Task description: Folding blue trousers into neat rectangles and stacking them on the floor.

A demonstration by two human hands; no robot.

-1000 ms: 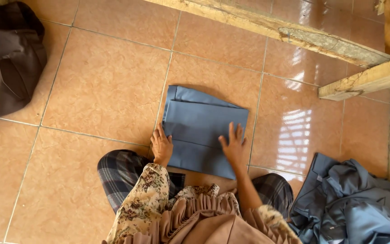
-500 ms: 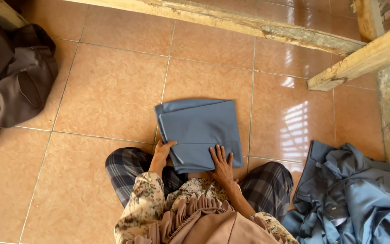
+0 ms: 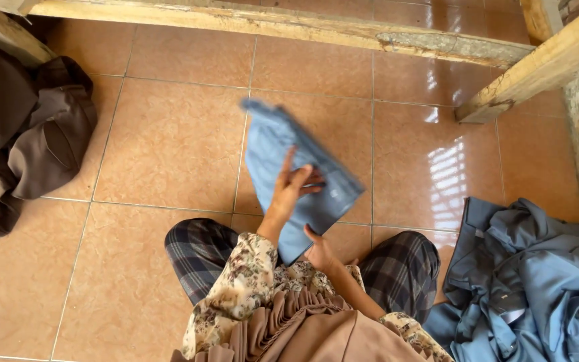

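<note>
My left hand (image 3: 291, 190) lay spread across the top of a folded blue-grey garment (image 3: 288, 175), fingers splayed and pressing it flat, while my right hand (image 3: 319, 250) gripped its near edge from beneath, thumb up against the cloth; between the two, the bundle hung tilted and clear of the tiled floor (image 3: 169, 144), just above and ahead of my knees. The garment was motion-blurred, so I could not tell how neatly its layers sat, but it read as a compact rectangle, and I judged the folding of this piece finished, with only its setting down left. More seemed to remain: a loose heap of blue-grey clothes (image 3: 531, 281) lay crumpled on the floor close by my right knee, unfolded as far as I could see. Well apart on my left, a pile of brown clothes (image 3: 21, 141) slumped against the edge of the view. I sat cross-legged in checked trousers (image 3: 199, 251), a floral sleeve (image 3: 236, 288) on my left arm. Worn wooden beams (image 3: 289, 23) ran across the far side of the floor, and another timber (image 3: 537, 64) angled in at the far right. Nothing stood on the tiles between the bundle and either pile.
</note>
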